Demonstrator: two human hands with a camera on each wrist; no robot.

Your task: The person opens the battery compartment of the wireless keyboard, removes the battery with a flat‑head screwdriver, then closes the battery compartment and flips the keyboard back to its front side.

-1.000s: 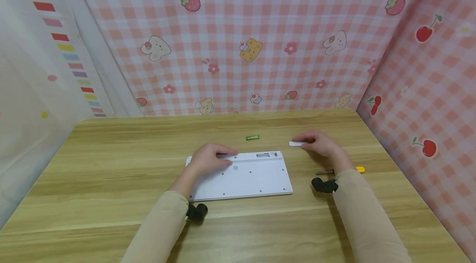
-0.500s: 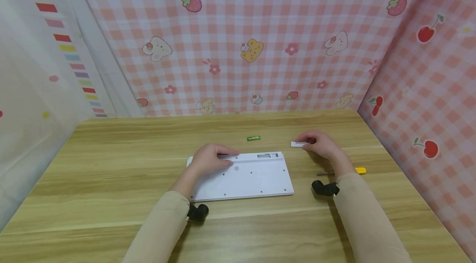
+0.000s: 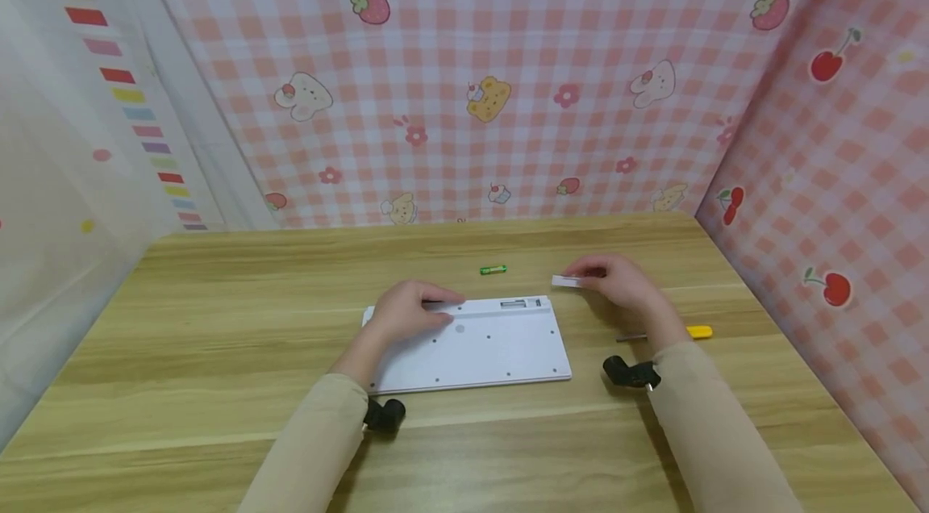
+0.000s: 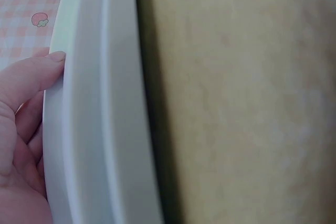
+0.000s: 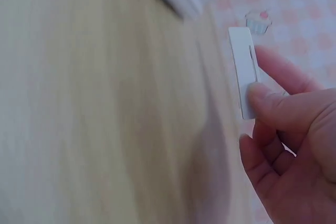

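A white keyboard (image 3: 501,352) lies underside up on the table, small screw holes dotting its back. Near its far right corner the battery compartment (image 3: 514,304) is uncovered. My left hand (image 3: 408,311) grips the keyboard's raised far edge, thumb on the near side and fingers behind; in the left wrist view the thumb (image 4: 44,72) presses that edge. My right hand (image 3: 617,279) pinches a small white battery cover (image 5: 242,72) between thumb and fingers, right of the keyboard's far corner and above the table. Behind the keyboard lies a green battery (image 3: 493,270).
A screwdriver with a yellow handle (image 3: 700,331) lies on the wooden table (image 3: 181,335), partly hidden beneath my right wrist. Checked cloth (image 3: 450,134) hangs along the table's far and right sides.
My right hand has shifted a little left with the battery cover, nearer the keyboard's far right corner. My left hand and the keyboard keep their place.
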